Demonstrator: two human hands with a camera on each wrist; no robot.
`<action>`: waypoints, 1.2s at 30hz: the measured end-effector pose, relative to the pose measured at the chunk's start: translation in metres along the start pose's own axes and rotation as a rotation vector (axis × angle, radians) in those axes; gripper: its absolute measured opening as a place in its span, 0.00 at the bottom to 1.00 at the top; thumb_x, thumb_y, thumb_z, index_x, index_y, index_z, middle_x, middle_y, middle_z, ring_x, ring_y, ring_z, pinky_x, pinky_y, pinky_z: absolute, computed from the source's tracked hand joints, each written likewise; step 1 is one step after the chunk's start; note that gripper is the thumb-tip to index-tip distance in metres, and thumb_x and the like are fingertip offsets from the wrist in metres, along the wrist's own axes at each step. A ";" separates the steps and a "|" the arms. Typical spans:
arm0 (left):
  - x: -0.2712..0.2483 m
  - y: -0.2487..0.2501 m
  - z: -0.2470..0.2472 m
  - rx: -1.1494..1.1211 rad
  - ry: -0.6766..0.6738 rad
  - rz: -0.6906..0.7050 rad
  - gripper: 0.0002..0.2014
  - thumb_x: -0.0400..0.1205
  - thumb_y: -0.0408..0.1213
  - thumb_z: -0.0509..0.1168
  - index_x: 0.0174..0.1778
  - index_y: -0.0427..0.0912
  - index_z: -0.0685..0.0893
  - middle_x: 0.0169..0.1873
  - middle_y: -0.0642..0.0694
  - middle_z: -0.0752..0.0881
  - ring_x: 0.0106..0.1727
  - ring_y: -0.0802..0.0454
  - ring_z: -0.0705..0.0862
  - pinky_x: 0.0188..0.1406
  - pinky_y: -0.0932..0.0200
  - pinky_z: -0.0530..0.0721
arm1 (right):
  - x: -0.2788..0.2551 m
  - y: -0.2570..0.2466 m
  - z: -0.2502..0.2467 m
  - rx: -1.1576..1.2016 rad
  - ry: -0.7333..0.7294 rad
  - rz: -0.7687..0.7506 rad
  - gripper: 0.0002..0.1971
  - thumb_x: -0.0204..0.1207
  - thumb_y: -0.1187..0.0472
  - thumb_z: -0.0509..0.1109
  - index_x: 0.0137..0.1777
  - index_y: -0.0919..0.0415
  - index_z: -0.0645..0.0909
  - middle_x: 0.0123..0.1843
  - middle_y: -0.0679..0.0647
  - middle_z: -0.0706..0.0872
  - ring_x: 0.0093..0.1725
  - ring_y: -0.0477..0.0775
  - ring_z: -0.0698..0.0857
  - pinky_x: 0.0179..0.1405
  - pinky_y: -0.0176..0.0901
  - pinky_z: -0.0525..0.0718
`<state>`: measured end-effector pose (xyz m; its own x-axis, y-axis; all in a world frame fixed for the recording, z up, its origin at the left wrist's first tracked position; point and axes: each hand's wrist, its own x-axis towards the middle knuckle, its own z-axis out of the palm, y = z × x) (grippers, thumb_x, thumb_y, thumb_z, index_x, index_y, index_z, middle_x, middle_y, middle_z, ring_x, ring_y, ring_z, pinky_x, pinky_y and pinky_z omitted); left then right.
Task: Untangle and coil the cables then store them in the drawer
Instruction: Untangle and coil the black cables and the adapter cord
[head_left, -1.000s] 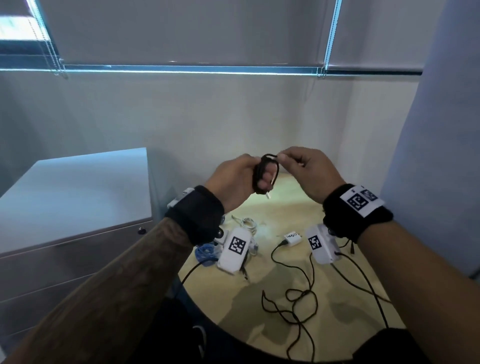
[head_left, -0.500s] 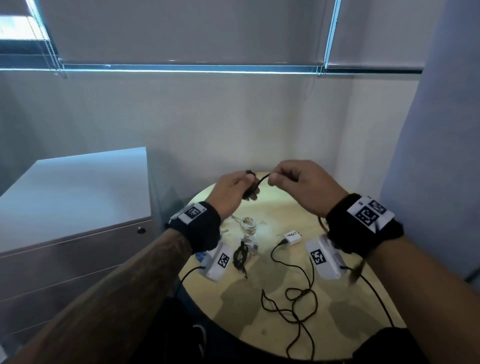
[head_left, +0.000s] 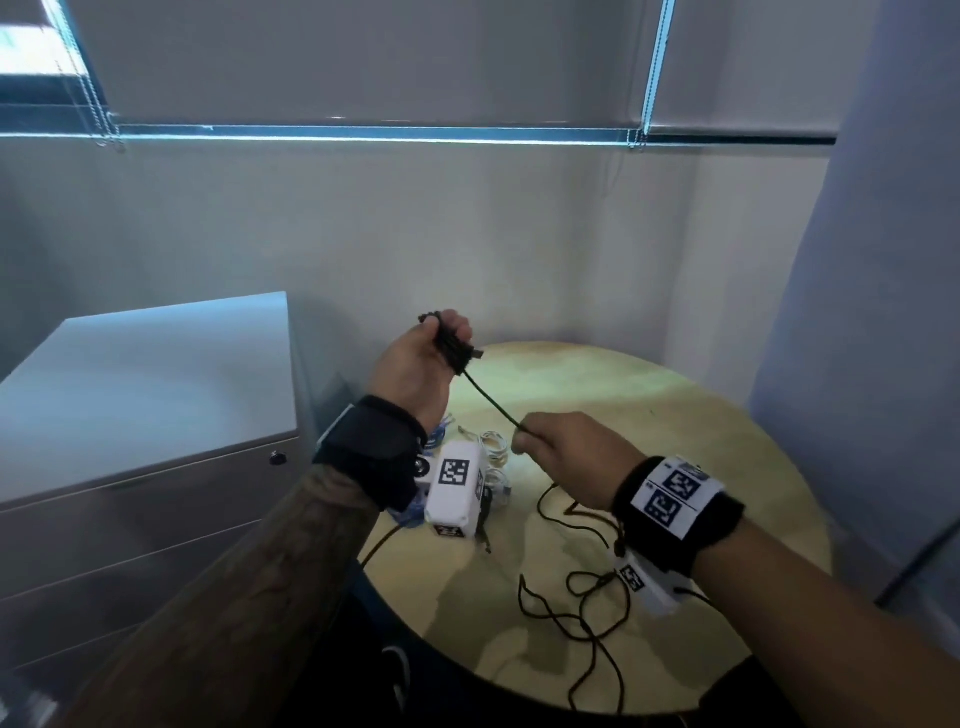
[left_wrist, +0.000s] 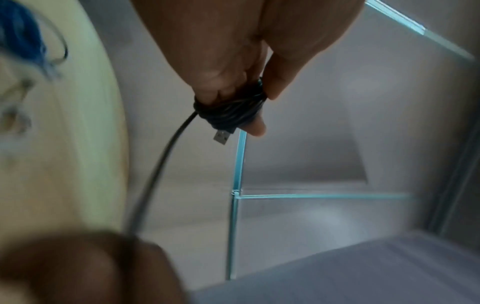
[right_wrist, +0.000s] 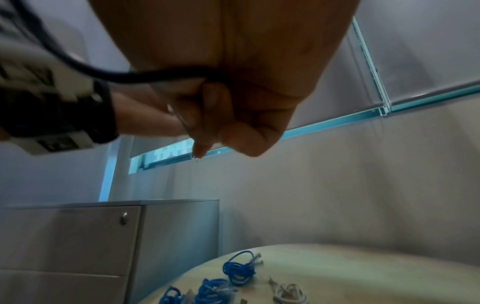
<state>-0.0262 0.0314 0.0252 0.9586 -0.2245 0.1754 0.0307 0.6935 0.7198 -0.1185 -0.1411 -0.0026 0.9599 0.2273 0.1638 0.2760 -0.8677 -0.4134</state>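
My left hand (head_left: 423, 358) is raised above the round table's far left side and grips a black cable coil (head_left: 451, 347) wound round its fingers. In the left wrist view the coil (left_wrist: 231, 112) wraps the fingers, and a USB plug (left_wrist: 222, 137) sticks out below it. A taut stretch of black cable (head_left: 493, 405) runs down to my right hand (head_left: 563, 457), which pinches it in a fist. The right wrist view shows the cable (right_wrist: 145, 77) entering that fist (right_wrist: 221, 115). The loose rest of the cable (head_left: 582, 613) lies tangled on the table.
The round wooden table (head_left: 727, 467) holds coiled blue cables (right_wrist: 237, 269) and a coiled white cable (right_wrist: 289, 293) near its left edge. A grey drawer cabinet (head_left: 145, 452) with a lock (head_left: 278, 458) stands to the left. Walls close in behind and to the right.
My hands have drawn apart: the left rose with the coil, the right dropped toward the table, pulling the cable taut between them.
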 end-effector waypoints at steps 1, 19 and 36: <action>0.004 -0.003 -0.009 0.119 0.037 0.047 0.12 0.89 0.30 0.50 0.46 0.37 0.78 0.38 0.44 0.80 0.39 0.50 0.82 0.45 0.57 0.82 | -0.003 -0.002 -0.002 -0.002 -0.014 -0.002 0.13 0.87 0.51 0.59 0.52 0.56 0.83 0.42 0.50 0.86 0.43 0.54 0.83 0.44 0.48 0.79; -0.030 -0.032 -0.002 0.643 -0.225 -0.173 0.21 0.86 0.43 0.63 0.27 0.41 0.70 0.20 0.48 0.69 0.23 0.50 0.65 0.36 0.52 0.75 | 0.012 0.024 -0.026 0.099 0.374 -0.066 0.14 0.84 0.46 0.64 0.42 0.52 0.83 0.26 0.50 0.79 0.29 0.50 0.77 0.34 0.48 0.79; -0.020 -0.043 -0.002 0.170 -0.231 -0.460 0.17 0.81 0.49 0.62 0.34 0.40 0.79 0.29 0.47 0.79 0.27 0.54 0.77 0.38 0.60 0.82 | 0.009 0.032 0.018 0.626 0.291 -0.085 0.10 0.87 0.60 0.63 0.52 0.48 0.85 0.42 0.35 0.89 0.42 0.35 0.85 0.45 0.28 0.79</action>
<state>-0.0467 0.0074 -0.0103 0.7694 -0.6365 -0.0539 0.3677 0.3724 0.8521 -0.1005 -0.1591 -0.0312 0.9057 0.0795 0.4163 0.4099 -0.4138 -0.8128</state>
